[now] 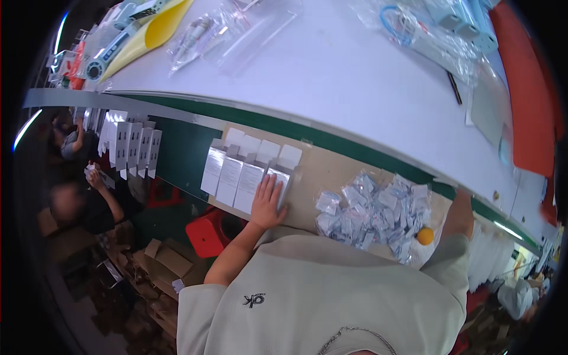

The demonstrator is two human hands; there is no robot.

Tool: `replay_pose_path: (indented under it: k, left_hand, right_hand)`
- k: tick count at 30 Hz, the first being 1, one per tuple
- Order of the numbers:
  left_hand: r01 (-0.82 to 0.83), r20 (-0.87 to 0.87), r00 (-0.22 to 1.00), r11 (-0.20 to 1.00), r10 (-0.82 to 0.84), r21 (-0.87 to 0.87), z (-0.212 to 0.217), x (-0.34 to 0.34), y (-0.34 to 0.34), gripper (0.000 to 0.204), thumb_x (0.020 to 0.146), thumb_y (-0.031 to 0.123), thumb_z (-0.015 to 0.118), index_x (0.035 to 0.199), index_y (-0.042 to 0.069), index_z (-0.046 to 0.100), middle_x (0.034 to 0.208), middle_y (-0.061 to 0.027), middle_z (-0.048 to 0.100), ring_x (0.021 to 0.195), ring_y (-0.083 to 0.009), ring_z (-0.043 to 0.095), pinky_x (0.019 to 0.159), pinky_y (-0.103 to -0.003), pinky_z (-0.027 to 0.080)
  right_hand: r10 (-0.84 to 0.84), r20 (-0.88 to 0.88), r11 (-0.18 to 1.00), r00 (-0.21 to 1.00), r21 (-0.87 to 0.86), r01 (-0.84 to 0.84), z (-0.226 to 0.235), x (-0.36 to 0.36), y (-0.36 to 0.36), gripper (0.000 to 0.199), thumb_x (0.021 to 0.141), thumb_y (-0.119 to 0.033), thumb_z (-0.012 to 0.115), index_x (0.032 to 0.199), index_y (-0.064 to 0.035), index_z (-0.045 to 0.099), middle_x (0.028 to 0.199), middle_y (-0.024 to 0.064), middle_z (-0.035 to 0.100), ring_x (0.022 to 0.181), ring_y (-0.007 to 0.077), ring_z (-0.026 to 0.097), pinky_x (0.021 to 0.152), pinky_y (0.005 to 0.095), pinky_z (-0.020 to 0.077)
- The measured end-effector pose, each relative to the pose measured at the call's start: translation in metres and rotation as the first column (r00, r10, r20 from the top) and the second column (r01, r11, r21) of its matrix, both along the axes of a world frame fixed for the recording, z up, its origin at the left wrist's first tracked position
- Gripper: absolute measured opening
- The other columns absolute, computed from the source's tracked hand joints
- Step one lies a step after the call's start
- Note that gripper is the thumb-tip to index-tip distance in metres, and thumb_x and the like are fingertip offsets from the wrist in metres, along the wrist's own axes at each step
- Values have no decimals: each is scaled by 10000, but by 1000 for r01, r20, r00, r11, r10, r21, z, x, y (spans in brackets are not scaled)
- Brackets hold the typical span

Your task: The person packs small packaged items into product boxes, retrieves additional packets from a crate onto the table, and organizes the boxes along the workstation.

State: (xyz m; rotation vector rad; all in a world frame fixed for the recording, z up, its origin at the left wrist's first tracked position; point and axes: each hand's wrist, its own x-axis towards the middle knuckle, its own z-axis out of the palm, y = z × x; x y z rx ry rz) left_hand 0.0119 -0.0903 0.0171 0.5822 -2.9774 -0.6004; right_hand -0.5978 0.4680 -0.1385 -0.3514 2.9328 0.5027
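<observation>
On the near side of the table, the row of white boxes stands close to the front edge; behind the row runs the lip of a raised white shelf. Green surface extends left of the row; a strip of tan surface lies between its right end and the pile of small clear packets.

Count: four boxes in the row, flaps raised at their far ends; one pile, its packets too jumbled to number; one orange ball, right of the row at the pile's far margin; one red stool, below the row.

Hands are apart. The left hand rests on the row's rightmost box, fingers extended, thumb splayed. The right forearm, well right of the row, passes behind the shelf lip; that hand is hidden, its state cannot be told.
</observation>
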Motion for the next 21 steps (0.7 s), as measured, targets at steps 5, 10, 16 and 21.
replay_pose_path:
  k: [5, 10, 16, 21]
  left_hand:
    - [23, -15, 1000, 1000, -23, 18, -2, 7, 1, 764, 762, 287, 689, 1416, -18, 439, 1550, -263, 314, 1434, -460, 292, 1155, -543, 270]
    - [71, -13, 997, 997, -71, 32, -1, -6, -2, 766, 754, 272, 688, 1419, -14, 439, 1552, -266, 307, 1438, -456, 289, 1159, -532, 274]
    - [55, -45, 998, 998, -53, 23, -6, 4, -1, 758, 755, 253, 678, 1424, -9, 438, 1558, -259, 301, 1448, -450, 273, 1162, -529, 271]
    - [63, -49, 997, 996, -60, 58, -3, 4, -2, 725, 772, 228, 654, 1432, 13, 442, 1567, -226, 305, 1462, -418, 267, 1164, -521, 273]
  right_hand:
    - [168, -38, 944, 985, -282, -172, -42, 30, -15, 578, 923, -464, 545, 1380, -109, 548, 1352, 190, 588, 1100, 402, 631, 927, 519, 496]
    - [246, -94, 837, 965, -481, -260, -52, 154, -141, 591, 919, -470, 553, 1373, -92, 551, 1319, 201, 609, 1079, 398, 644, 931, 508, 498]
    - [624, 325, 662, 710, -703, -260, 170, 312, -404, 474, 733, -347, 758, 1095, -67, 637, 902, 201, 699, 842, 413, 677, 755, 499, 540]
    - [791, 387, 610, 474, -542, -577, 185, 333, -479, 447, 761, -309, 733, 1137, -91, 631, 955, 163, 702, 889, 384, 679, 787, 490, 547]
